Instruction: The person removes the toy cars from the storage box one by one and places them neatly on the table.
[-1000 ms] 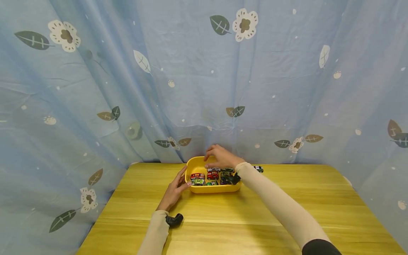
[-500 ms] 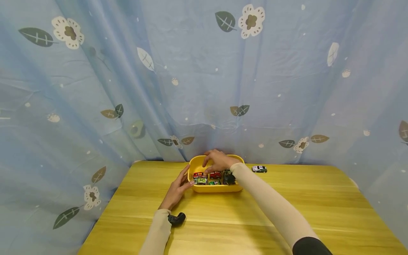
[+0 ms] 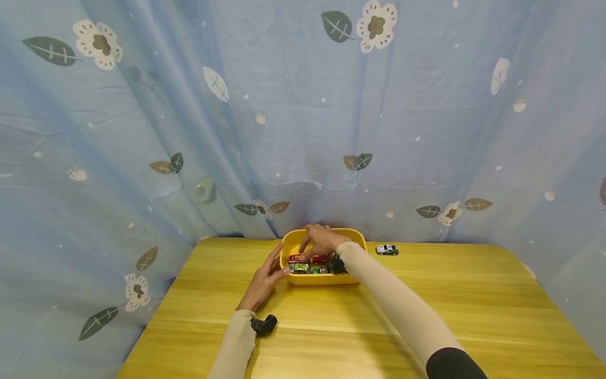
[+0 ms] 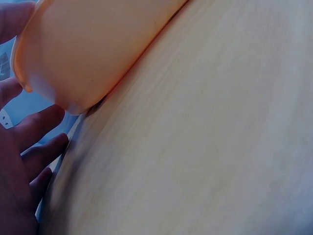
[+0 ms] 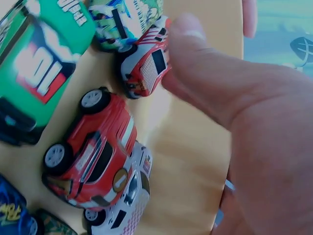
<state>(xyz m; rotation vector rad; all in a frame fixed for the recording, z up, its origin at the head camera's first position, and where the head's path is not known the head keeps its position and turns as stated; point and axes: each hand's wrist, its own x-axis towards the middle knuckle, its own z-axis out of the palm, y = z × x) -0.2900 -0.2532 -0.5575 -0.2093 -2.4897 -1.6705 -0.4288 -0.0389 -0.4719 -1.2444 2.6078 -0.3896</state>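
Observation:
A yellow plastic bin (image 3: 322,280) stands at the table's far side with several toy cars inside. My left hand (image 3: 265,282) holds its left end, thumb over the rim and fingers along the outer wall (image 4: 98,54). Inside the bin, my right hand (image 3: 323,239) pinches a red-and-white striped toy car (image 5: 148,61) by one end between thumb and index finger. Nearby lie a red car (image 5: 98,152), a white car (image 5: 132,198), a green car (image 5: 49,58) and a green-and-white patterned car (image 3: 300,268). My right hand and wrist camera hide other cars in the head view.
A white-and-dark toy car (image 3: 387,250) sits on the wooden table (image 3: 450,295), right of the bin. Directly behind the table's back edge hangs a blue curtain (image 3: 303,131) with leaf and flower prints.
My right hand has lowered into the bin toward its left part, and its thumb and index finger have come onto the striped red car. The left hand has kept its place on the bin.

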